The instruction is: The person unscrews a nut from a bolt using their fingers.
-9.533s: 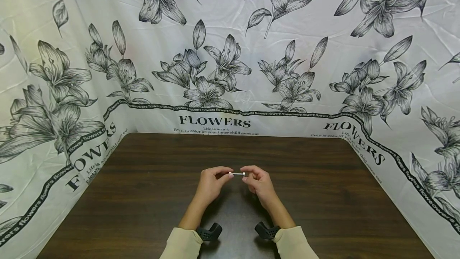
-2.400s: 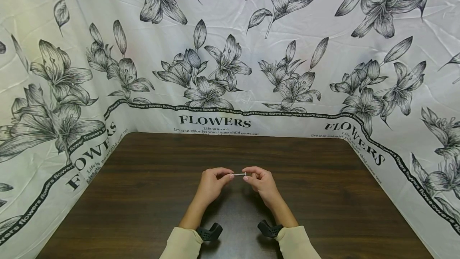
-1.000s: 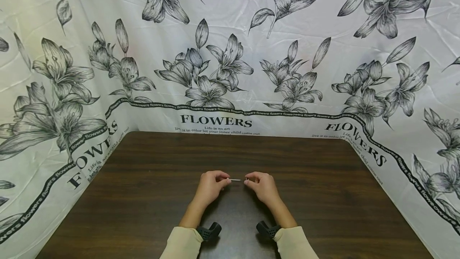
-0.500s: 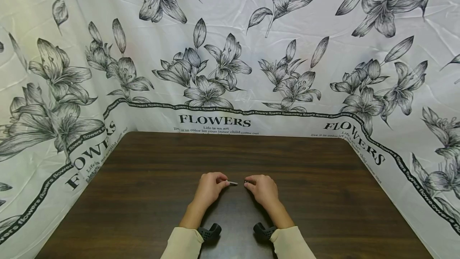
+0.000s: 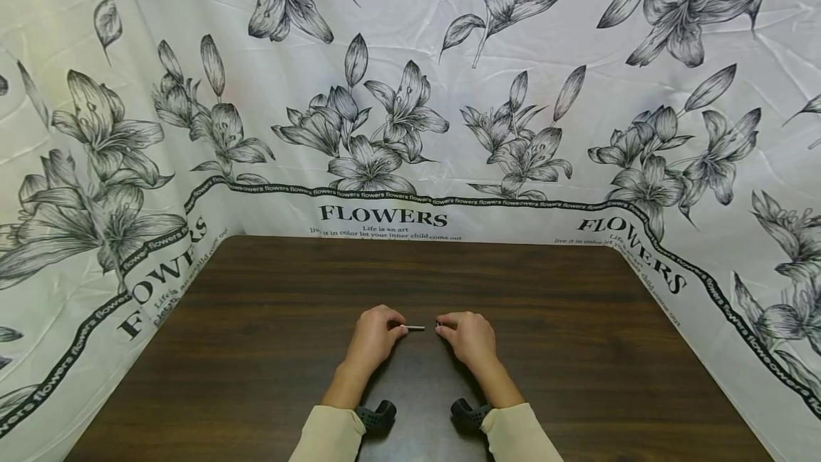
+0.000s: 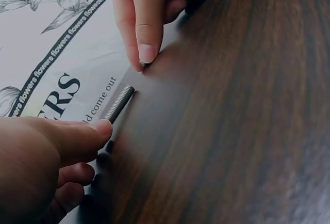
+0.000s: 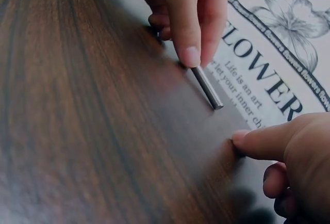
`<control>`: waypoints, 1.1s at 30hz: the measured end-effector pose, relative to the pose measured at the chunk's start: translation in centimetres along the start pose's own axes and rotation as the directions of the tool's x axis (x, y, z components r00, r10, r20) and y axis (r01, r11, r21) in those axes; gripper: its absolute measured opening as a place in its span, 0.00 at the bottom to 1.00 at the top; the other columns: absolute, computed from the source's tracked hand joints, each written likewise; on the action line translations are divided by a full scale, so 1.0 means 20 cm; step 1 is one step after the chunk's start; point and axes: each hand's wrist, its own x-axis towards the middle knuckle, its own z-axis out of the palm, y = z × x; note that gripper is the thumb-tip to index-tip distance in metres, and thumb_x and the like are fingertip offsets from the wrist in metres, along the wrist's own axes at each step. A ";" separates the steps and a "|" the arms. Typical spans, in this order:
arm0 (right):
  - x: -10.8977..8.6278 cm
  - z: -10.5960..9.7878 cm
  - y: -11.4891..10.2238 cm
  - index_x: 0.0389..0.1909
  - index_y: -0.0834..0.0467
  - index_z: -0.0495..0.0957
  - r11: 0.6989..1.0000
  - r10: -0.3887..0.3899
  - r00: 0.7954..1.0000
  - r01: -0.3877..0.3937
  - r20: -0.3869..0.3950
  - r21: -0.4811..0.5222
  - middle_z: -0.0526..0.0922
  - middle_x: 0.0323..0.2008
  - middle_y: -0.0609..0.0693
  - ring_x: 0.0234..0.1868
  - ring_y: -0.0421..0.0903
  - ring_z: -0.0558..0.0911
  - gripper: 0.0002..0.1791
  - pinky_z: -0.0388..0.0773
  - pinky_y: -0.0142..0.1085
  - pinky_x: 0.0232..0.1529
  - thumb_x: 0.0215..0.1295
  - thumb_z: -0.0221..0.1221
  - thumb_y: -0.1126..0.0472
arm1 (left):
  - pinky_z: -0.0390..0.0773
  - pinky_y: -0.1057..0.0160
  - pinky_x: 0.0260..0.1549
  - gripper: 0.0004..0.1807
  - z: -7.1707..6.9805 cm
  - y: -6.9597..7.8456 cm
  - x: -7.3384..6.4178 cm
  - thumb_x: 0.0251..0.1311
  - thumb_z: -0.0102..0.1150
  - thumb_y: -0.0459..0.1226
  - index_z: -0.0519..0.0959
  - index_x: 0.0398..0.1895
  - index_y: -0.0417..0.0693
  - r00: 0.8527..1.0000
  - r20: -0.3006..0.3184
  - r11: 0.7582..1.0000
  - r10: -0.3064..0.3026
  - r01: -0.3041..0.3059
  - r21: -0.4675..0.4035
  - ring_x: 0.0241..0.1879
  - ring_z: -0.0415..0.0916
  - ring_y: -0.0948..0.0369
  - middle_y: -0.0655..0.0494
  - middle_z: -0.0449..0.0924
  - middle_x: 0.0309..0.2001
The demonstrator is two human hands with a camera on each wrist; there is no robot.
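Note:
Between thumb and fingers, my left hand pinches a silver bolt. Its threaded shank sticks out to the right, lying nearly level close over the dark tabletop; the end inside the fingers is hidden. Opposite it, my right hand pinches a small metal nut at its fingertips, mostly covered by them. A short gap separates the bolt's free end from the right fingertips. In the right wrist view the bolt points toward the right hand.
A brown wood-grain table spreads beneath both hands. White cloth printed with flowers and lettering hangs around its back and sides. Black wrist cameras are worn at both cream sleeves.
Earlier the nut sat on the bolt's right end with the right fingers at it. It has come off in the right hand, and both hands are lower, near the tabletop.

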 end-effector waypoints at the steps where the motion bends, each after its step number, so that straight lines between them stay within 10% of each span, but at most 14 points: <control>1: 0.00 0.00 0.00 0.39 0.44 0.89 1.000 0.007 1.000 -0.007 0.001 0.005 0.87 0.39 0.44 0.43 0.51 0.84 0.11 0.78 0.48 0.37 0.54 0.70 0.49 | 0.76 0.59 0.34 0.06 0.00 0.00 0.00 0.47 0.75 0.35 0.86 0.28 0.49 1.000 0.000 1.000 0.000 0.000 0.005 0.32 0.77 0.61 0.62 0.79 0.30; 24: 0.04 -0.03 0.02 0.48 0.51 0.84 0.986 0.016 0.997 -0.028 0.076 0.164 0.71 0.16 0.40 0.17 0.39 0.68 0.22 0.64 0.35 0.21 0.50 0.73 0.56 | 0.76 0.56 0.37 0.11 0.01 0.02 0.03 0.45 0.77 0.36 0.86 0.34 0.46 1.000 0.007 1.000 -0.021 0.021 0.017 0.35 0.77 0.58 0.58 0.79 0.33; 33: -0.02 -0.13 0.10 0.56 0.59 0.78 0.856 0.059 0.984 -0.136 0.166 0.498 0.76 0.26 0.47 0.22 0.44 0.72 0.26 0.69 0.34 0.21 0.55 0.70 0.64 | 0.73 0.66 0.25 0.19 -0.04 -0.03 0.03 0.45 0.77 0.36 0.84 0.43 0.44 0.995 0.057 0.984 -0.075 0.084 -0.158 0.24 0.70 0.66 0.53 0.78 0.37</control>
